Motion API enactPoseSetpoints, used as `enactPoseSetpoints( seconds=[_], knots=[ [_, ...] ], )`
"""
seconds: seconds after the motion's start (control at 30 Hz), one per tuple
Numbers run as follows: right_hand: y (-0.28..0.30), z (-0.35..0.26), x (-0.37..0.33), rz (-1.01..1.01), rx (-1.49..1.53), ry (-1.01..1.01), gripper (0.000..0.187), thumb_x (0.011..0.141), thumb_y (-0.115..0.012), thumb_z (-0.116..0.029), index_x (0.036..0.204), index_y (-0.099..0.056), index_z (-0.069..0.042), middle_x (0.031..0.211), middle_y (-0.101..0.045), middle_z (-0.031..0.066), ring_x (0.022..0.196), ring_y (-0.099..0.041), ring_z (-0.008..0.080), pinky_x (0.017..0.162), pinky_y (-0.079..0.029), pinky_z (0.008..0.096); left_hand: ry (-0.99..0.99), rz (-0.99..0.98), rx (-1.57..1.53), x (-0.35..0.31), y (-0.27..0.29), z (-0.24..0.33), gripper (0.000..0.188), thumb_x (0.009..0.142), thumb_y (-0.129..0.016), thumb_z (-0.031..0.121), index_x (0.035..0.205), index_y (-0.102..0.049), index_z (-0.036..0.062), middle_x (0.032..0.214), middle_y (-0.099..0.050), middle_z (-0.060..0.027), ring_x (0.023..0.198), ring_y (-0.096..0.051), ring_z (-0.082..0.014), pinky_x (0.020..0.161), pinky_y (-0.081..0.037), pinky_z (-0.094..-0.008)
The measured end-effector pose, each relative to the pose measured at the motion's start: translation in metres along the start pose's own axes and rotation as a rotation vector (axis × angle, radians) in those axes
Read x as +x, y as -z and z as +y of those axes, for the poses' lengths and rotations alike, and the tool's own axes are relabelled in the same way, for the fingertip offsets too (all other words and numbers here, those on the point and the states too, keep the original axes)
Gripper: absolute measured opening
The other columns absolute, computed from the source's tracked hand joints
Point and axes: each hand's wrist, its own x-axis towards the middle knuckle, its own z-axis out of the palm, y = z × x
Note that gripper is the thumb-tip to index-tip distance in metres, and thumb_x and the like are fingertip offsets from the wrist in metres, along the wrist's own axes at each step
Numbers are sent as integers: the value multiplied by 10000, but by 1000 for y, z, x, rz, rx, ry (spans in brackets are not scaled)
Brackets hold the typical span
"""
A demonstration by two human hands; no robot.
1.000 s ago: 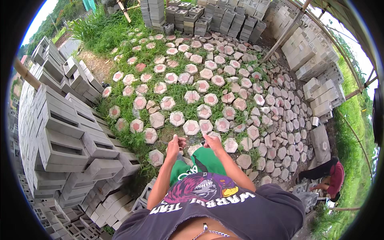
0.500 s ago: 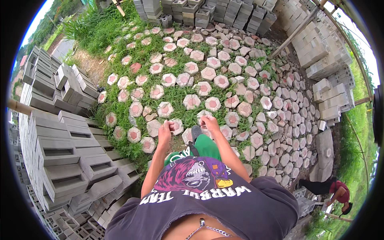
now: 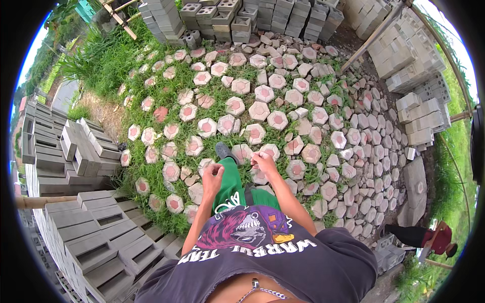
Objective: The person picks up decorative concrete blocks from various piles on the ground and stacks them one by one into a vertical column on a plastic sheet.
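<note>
Both hands are raised in front of my waist, apart from each other, above the ground. My left hand (image 3: 212,177) has its fingers curled in toward the thumb, and no object shows in it. Level with it on the right, my right hand (image 3: 263,162) is closed in a similar way, thumb against the fingers, also with nothing visible in the grip. Neither touches anything. Below them are hexagonal paving stones (image 3: 254,134) with reddish centres, set in grass. My grey shoe (image 3: 223,150) is stepping forward on this ground, beneath green trousers (image 3: 228,184).
Stacked grey concrete blocks (image 3: 108,230) rise close on the left, with a bamboo pole (image 3: 48,201) across them. More block stacks (image 3: 222,22) stand ahead and block piles (image 3: 422,113) to the right. Broken stones (image 3: 371,146) cover the right side. A person (image 3: 429,238) is bending at lower right.
I have moved forward: the stones and block stacks have slid lower in view. One shoe now shows farther ahead. Both hands have stayed in front of me, closed.
</note>
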Motion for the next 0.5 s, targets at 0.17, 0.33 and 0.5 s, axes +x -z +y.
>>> enactPoseSetpoints(
  seconds=[0.17, 0.33, 0.5],
  knots=[
    [-21, -66, 101, 43, -37, 22, 322, 907, -582, -376, 826, -650, -72, 750, -625, -13, 681, -593, 82, 621, -479, 235, 156, -66, -22, 142, 16, 22, 189, 797, -730, 136, 864, -635, -14, 846, -685, -85, 749, -623, -111, 696, -492, -265],
    [-45, -150, 206, 139, -9, 80, 469, 905, -582, -461, 631, -545, -83, 681, -606, 14, 631, -581, 94, 577, -473, 249, 14, -88, -120, 295, 36, 67, 252, 768, -753, 135, 720, -535, 19, 792, -675, -72, 615, -569, -93, 567, -467, -263],
    [-75, -215, 277, 107, -50, 161, 454, 895, -607, -429, 613, -541, -80, 667, -611, 24, 620, -580, 103, 571, -467, 249, -37, -29, 84, 404, 53, 81, 431, 762, -756, 314, 593, -454, 56, 543, -489, -19, 520, -433, -107, 491, -358, -315]
  ],
)
